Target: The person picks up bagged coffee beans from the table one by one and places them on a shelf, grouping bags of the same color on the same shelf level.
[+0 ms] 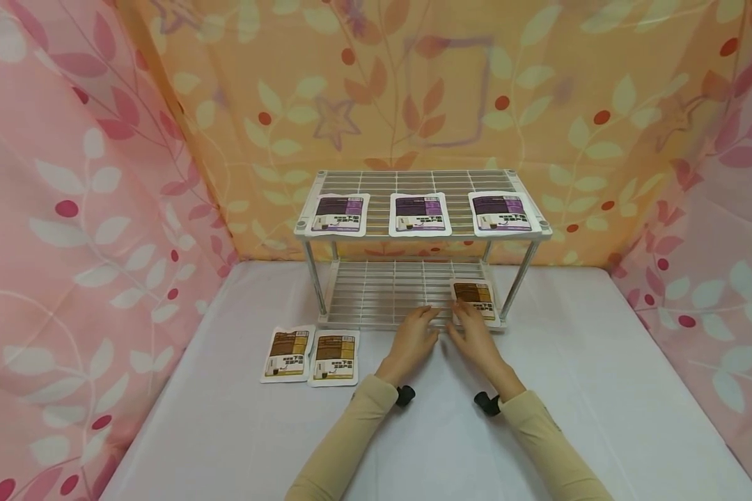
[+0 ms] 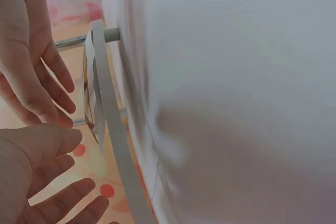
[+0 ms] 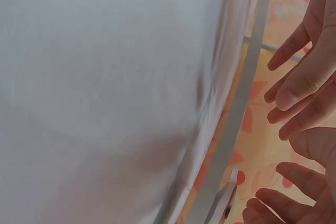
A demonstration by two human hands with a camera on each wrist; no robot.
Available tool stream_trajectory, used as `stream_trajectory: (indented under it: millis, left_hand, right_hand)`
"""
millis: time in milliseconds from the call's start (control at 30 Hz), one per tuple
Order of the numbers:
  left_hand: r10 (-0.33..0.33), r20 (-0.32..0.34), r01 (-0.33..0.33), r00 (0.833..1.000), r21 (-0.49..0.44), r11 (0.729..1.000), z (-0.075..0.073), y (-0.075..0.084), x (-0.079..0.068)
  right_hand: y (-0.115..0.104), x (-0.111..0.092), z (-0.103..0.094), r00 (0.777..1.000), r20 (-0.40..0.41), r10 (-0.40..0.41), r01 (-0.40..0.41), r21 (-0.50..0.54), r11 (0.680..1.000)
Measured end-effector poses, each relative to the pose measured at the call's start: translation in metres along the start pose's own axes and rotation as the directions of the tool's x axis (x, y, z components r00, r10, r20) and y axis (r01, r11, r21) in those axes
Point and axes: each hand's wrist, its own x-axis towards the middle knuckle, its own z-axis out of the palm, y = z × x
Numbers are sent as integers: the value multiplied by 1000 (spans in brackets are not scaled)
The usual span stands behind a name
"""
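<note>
A brown and gold pouch (image 1: 476, 292) with a white border lies on the lower shelf of a white wire rack (image 1: 388, 296), at its right end. My right hand (image 1: 474, 341) is over the pouch's near left edge in the head view. In the right wrist view a gap shows between that hand (image 3: 310, 187) and the pouch (image 3: 227, 203). My left hand (image 1: 413, 341) hovers at the shelf's front edge, left of the right one. Both hands hold nothing, with fingers spread and gently bent, as the left wrist view shows of the left hand (image 2: 42, 171).
Three purple pouches, left (image 1: 340, 214), middle (image 1: 420, 214) and right (image 1: 501, 213), line the top shelf's front. Two brown pouches, one (image 1: 288, 355) beside the other (image 1: 335, 358), lie on the white table (image 1: 225, 431) left of the rack. Patterned cloth (image 1: 388, 83) hangs behind.
</note>
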Motion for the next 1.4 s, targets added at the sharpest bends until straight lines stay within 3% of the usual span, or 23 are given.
stream_trajectory:
  millis: [467, 733, 1067, 1400]
  left_hand:
    - [40, -28, -38, 999, 53, 998, -18, -28, -17]
    - [-5, 2, 5, 1000, 34, 999, -27, -42, -30]
    - [-40, 48, 38, 998, 39, 998, -41, -49, -46]
    - [-60, 26, 60, 998, 5, 998, -52, -58, -59]
  right_hand:
    - [-21, -2, 17, 998, 59, 17, -25, 132, 991]
    - [-33, -4, 24, 990, 132, 50, -75, 192, 979]
    - [-42, -4, 34, 984, 175, 13, -62, 275, 959]
    - [-53, -4, 40, 983, 185, 5, -64, 313, 948]
